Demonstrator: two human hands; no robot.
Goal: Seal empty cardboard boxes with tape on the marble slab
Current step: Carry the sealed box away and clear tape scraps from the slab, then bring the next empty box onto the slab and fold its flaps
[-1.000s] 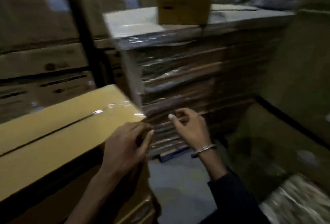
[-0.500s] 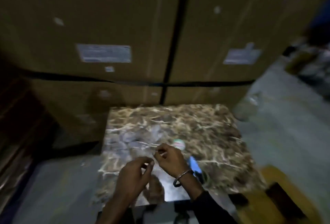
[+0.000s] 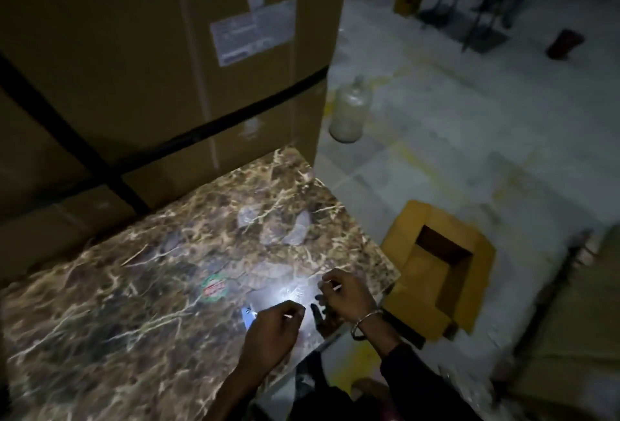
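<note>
Item: marble slab [image 3: 141, 286], serving as counter, brown with pale veins, no box on it. Open yellow cardboard box [image 3: 436, 273] on floor [image 3: 453, 138], just beside slab's right edge, flaps spread, dark opening upward; lies right of and slightly beyond both hands. Right hand [image 3: 349, 296] nearer to box, hovering at slab's right edge, fingers [image 3: 330, 283] curled in a pinch; whether a strip of clear tape is held, cannot tell, too dim and glary. Left hand [image 3: 273, 326] just beside it, over slab's near edge, fingers likewise curled, grip unclear. Small blue object [image 3: 247, 315] on slab touching left hand's far side, possibly a cutter. Round green-and-red sticker [image 3: 214, 288] nearby. Judged next: reach rightward and down for box, lift onto slab. Backdrop: tall strapped cartons [image 3: 151, 68], pale jar [image 3: 350, 112] on floor.
</note>
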